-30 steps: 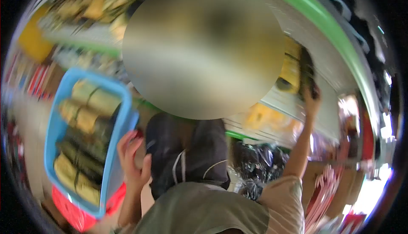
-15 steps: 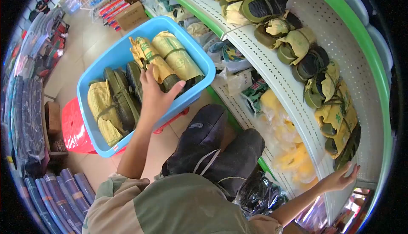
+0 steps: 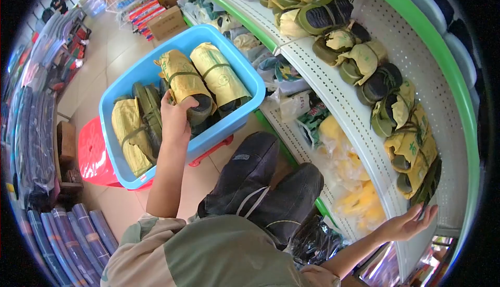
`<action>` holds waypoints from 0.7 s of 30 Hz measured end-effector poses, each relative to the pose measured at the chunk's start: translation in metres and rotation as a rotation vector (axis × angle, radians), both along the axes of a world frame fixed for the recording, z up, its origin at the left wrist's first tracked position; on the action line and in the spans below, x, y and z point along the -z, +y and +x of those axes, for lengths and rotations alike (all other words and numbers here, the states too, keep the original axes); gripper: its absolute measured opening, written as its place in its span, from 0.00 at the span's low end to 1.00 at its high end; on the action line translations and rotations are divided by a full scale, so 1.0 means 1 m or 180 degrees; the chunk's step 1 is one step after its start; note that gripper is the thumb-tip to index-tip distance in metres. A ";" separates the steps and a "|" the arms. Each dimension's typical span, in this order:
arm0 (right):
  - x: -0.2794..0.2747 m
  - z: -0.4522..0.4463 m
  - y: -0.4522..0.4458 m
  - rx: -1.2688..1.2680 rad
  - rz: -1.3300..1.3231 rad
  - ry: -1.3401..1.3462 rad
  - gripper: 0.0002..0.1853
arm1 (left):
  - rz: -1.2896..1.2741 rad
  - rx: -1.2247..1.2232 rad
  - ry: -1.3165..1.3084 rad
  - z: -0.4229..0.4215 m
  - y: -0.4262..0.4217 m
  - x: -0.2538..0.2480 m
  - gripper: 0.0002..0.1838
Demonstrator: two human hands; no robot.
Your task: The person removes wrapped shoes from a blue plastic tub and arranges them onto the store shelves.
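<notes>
The left hand [image 3: 176,117], we note, grips the near end of a paper-wrapped shoe bundle [image 3: 183,76], its thumb on the dark tip. To this hand's right lies a second wrapped roll [image 3: 221,76]; to its left, dark green shoes [image 3: 150,111] and a yellow bundle [image 3: 129,136]. A blue tub [image 3: 232,127] holds all these. Farther right, we see the right hand [image 3: 409,225] loosely open beside an olive shoe [image 3: 430,185] on a white shelf [image 3: 344,97]; contact we cannot tell.
</notes>
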State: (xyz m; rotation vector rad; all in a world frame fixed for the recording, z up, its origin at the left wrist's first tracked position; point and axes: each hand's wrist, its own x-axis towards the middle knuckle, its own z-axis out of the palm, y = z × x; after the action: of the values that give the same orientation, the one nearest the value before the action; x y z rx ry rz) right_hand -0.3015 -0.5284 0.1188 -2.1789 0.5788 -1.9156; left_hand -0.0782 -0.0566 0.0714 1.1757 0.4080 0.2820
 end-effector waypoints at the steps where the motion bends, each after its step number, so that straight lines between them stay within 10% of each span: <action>1: -0.001 0.000 0.003 0.0010 0.0016 0.0021 0.15 | -0.0214 0.0087 0.0010 0.000 0.007 0.000 0.41; 6: -0.003 0.000 0.014 -0.0242 0.0275 -0.0318 0.14 | -0.1302 0.0791 -0.0467 -0.018 0.053 0.000 0.27; 11: 0.003 0.003 0.029 -0.0187 0.0191 0.0124 0.13 | -0.1191 0.0778 -0.1234 -0.049 0.048 -0.011 0.36; 16: 0.025 0.041 0.103 -0.2160 0.1808 0.0309 0.13 | -0.1087 0.1179 -0.1541 -0.071 0.029 -0.011 0.45; 21: 0.033 0.067 0.175 -0.5198 0.3125 0.1093 0.42 | -0.0556 0.1643 -0.1590 -0.095 -0.062 -0.019 0.50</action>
State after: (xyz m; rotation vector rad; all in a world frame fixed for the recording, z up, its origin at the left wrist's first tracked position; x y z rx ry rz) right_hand -0.2340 -0.3530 0.0860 -1.3130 -0.2519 -0.2454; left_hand -0.1733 -0.1189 0.0900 0.9583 -0.3041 0.0792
